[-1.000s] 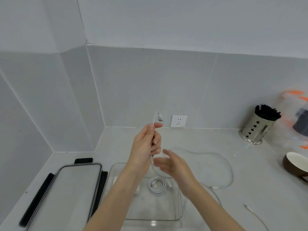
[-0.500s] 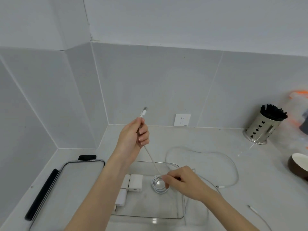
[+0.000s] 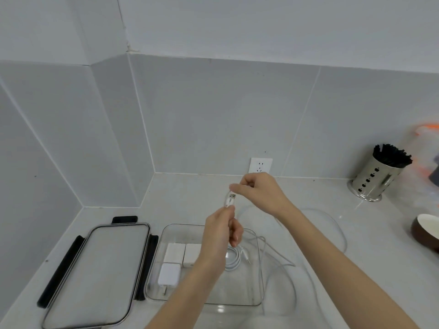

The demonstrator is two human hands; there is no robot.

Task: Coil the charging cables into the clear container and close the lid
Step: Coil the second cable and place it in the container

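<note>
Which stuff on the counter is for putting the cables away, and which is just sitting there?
For the job:
- white cable, held by the left hand and right hand
- clear container, with a coiled cable and three white chargers inside
- lid, lying off to its left

Just sitting there:
- metal holder of black sticks
- brown bowl
- wall socket

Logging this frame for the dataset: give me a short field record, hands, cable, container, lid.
left hand: pinches white cable below its USB plug
right hand: pinches same cable above the plug
clear container: open, holds three white chargers and one coiled cable
lid: off, flat on counter, left of container
loose cable: trails over counter
</note>
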